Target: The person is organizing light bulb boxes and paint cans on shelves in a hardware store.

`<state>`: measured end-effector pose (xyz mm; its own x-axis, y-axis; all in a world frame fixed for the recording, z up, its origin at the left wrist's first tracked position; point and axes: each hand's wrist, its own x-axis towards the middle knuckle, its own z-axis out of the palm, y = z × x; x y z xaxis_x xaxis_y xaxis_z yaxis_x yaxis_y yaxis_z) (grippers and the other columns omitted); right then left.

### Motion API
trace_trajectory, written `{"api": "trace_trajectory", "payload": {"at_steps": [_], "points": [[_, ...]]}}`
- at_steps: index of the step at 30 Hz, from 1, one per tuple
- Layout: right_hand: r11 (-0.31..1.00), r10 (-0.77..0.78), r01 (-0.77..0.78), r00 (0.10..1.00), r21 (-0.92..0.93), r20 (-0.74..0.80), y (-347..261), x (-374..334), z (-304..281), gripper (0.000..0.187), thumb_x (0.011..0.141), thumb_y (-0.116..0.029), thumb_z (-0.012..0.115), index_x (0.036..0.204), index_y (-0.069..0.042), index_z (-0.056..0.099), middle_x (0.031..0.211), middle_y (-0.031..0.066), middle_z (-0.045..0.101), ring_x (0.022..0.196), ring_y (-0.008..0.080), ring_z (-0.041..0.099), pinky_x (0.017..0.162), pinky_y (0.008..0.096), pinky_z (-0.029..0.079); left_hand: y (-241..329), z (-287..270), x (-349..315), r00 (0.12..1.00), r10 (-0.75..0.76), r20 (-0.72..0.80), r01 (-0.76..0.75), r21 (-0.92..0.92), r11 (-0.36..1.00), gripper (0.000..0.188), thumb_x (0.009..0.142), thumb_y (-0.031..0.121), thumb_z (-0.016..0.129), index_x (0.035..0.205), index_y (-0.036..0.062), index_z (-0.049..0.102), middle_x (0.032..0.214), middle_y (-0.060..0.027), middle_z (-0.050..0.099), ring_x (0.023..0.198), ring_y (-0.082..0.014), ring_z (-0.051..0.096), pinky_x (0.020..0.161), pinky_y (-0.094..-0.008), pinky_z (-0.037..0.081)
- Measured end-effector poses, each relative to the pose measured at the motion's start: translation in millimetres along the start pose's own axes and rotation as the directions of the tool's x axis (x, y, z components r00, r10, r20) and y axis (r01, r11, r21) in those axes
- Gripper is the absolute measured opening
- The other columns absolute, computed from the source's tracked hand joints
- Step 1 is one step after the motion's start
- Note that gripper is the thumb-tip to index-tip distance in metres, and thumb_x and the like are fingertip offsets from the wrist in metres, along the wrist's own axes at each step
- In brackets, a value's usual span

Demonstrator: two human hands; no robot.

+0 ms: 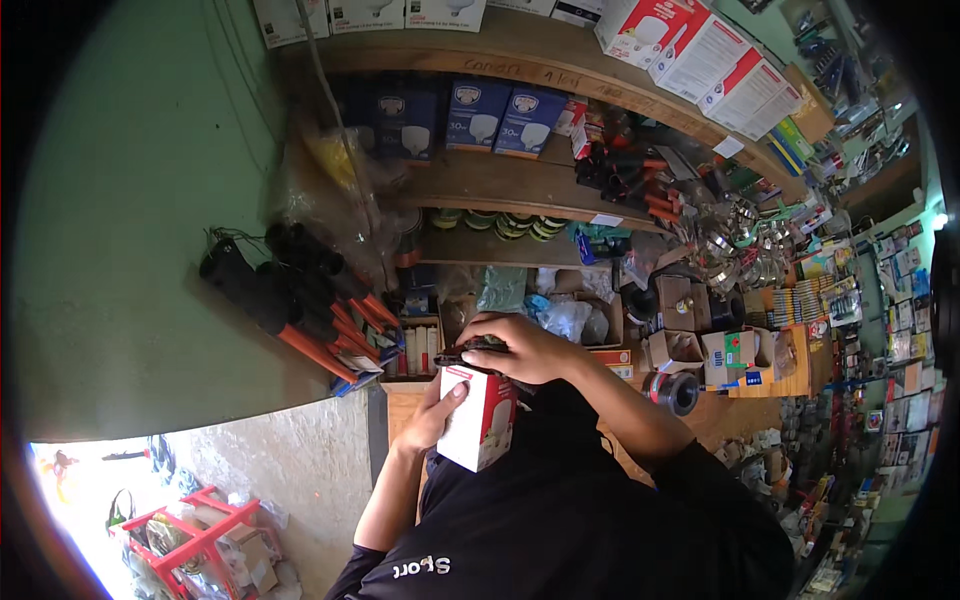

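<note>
A white and red light-bulb box (pixel 478 420) is held upright in front of my chest. My left hand (pixel 430 422) is closed around its left side, with the thumb lying on the white face. Over the top of the box, my right hand (pixel 525 347) bends its fingers around a dark crumpled cloth (pixel 455 357), which touches the box's upper edge. Most of the cloth is hidden under the right hand, and the box's far side cannot be seen.
Wooden shelves (pixel 500 180) ahead carry blue bulb boxes (pixel 475 115) and, higher up, red and white boxes (pixel 690 50). Black and orange tool handles (pixel 300 290) hang from the left wall. Cardboard boxes (pixel 675 350) and a wire spool (pixel 673 393) are on the right. A red rack (pixel 200 540) stands lower left.
</note>
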<state>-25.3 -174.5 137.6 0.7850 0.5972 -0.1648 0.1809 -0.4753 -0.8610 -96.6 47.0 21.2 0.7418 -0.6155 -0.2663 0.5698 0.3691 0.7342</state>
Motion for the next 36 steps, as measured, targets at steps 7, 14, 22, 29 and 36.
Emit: {"api": "trace_trajectory", "payload": {"at_steps": [7, 14, 22, 29, 36], "points": [[0.938, -0.343, 0.34, 0.88, -0.068, -0.329, -37, -19, -5, 0.027, 0.088, -0.008, 0.071, 0.112, 0.003, 0.07, 0.115, 0.018, 0.07, 0.11, 0.0343, 0.067, 0.097, 0.0422, 0.053, 2, -2, 19, 0.999, 0.04, 0.031, -0.04, -0.023, 0.999, 0.059, 0.106, 0.029, 0.059, 0.154, 0.0028, 0.037, 0.142, -0.0085, 0.056, 0.129, -0.0182, 0.053, 0.11, -0.0352, 0.041], [0.764, -0.492, 0.179, 0.784, -0.621, -0.379, -40, -37, 28, 0.044, 0.075, -0.009, 0.08, 0.118, -0.005, 0.069, 0.128, 0.0113, 0.059, 0.123, 0.0339, 0.057, 0.102, 0.0483, 0.05, 7, 6, 62, 0.993, 0.108, -0.038, -0.115, -0.368, 0.923, 0.045, 0.112, 0.038, 0.041, 0.145, 0.0064, 0.048, 0.122, -0.0089, 0.066, 0.104, -0.0166, 0.068, 0.087, -0.0311, 0.056], [0.69, -0.312, 0.25, 0.949, -0.679, 0.033, -30, -55, 47, 0.029, 0.092, -0.024, 0.068, 0.113, -0.003, 0.071, 0.114, 0.0123, 0.065, 0.112, 0.0295, 0.058, 0.1, 0.0476, 0.047, 29, 9, 74, 0.829, 0.283, -0.482, -0.37, -0.093, 0.924, 0.025, 0.112, 0.031, 0.049, 0.131, 0.0154, 0.05, 0.114, -0.0039, 0.063, 0.104, -0.0127, 0.061, 0.089, -0.031, 0.052], [0.773, -0.586, 0.143, 0.536, -0.618, -0.608, -114, -19, -99, 0.019, 0.087, -0.015, 0.079, 0.103, -0.006, 0.072, 0.097, 0.0103, 0.074, 0.086, 0.0278, 0.07, 0.078, 0.0385, 0.054, 22, -19, 43, 0.881, 0.108, -0.46, -0.273, -0.308, 0.912, 0.047, 0.108, 0.046, 0.049, 0.135, 0.0083, 0.057, 0.117, -0.0075, 0.07, 0.101, -0.0211, 0.071, 0.091, -0.0356, 0.058], [0.686, -0.632, -0.186, 0.325, -0.703, -0.703, -133, 91, -281, 0.081, 0.089, -0.043, 0.077, 0.153, -0.005, 0.046, 0.162, 0.029, 0.032, 0.152, 0.0488, 0.024, 0.119, 0.0696, 0.024, -3, -9, 33, 0.928, 0.009, -0.372, -0.149, -0.35, 0.925, 0.05, 0.103, 0.046, 0.055, 0.134, 0.0069, 0.059, 0.127, -0.0085, 0.069, 0.115, -0.0219, 0.067, 0.104, -0.0405, 0.051]]}}
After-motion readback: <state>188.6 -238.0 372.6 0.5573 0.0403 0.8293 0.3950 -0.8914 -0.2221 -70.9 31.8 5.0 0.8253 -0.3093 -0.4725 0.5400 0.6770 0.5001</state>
